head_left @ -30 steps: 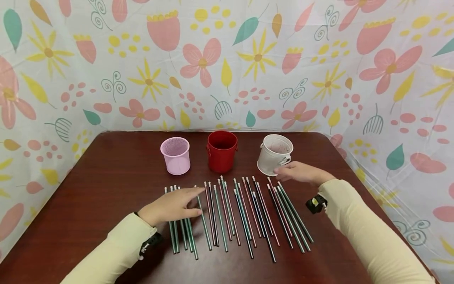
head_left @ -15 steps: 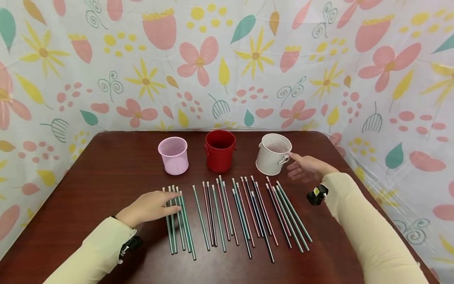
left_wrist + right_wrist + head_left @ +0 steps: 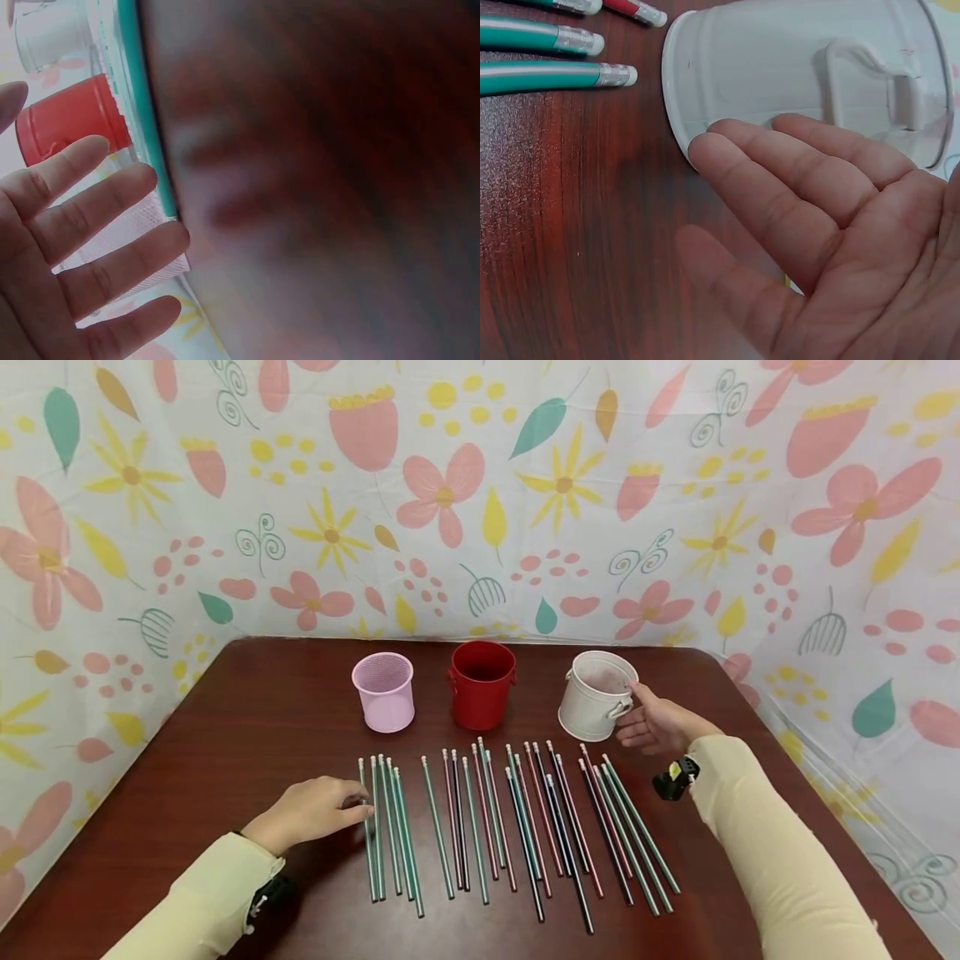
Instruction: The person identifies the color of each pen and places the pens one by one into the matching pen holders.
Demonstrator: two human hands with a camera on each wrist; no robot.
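Table: a dark reddish-brown wood-grain tabletop (image 3: 262, 727) with a glossy sheen, reaching back behind the round red bucket (image 3: 482, 689), the landmark here.
Backdrop: a white cloth (image 3: 555, 610) printed with pink, yellow and teal flowers and leaves, behind the red bucket and round to both sides.
Containers: a lilac mesh cup (image 3: 387, 700) stands upright left of the red bucket, and a round white bucket with side handles (image 3: 592, 702) upright to its right.
Pencils: a loose row of slim green, red and dark pencils with white erasers (image 3: 476, 832) lies in front of the red bucket, eraser ends towards it.
Left hand: front-left of the red bucket, the left hand (image 3: 311, 810) is above the leftmost green pencil (image 3: 369, 852), fingers apart and nothing seen in its grasp; contact cannot be told.
Right hand: right of the red bucket, the right hand (image 3: 666, 722) is just beside the white bucket, fingers extended, thumb at the rim; whether it touches is unclear.
Head view alone: both pale yellow sleeves (image 3: 780, 843) and the whole pencil row.
Left wrist view: four separated fingers (image 3: 124, 262) that the head view mostly hides; the tabletop is blurred.
Right wrist view: the upturned palm (image 3: 892, 262) and silver eraser bands (image 3: 617, 74) in close detail.
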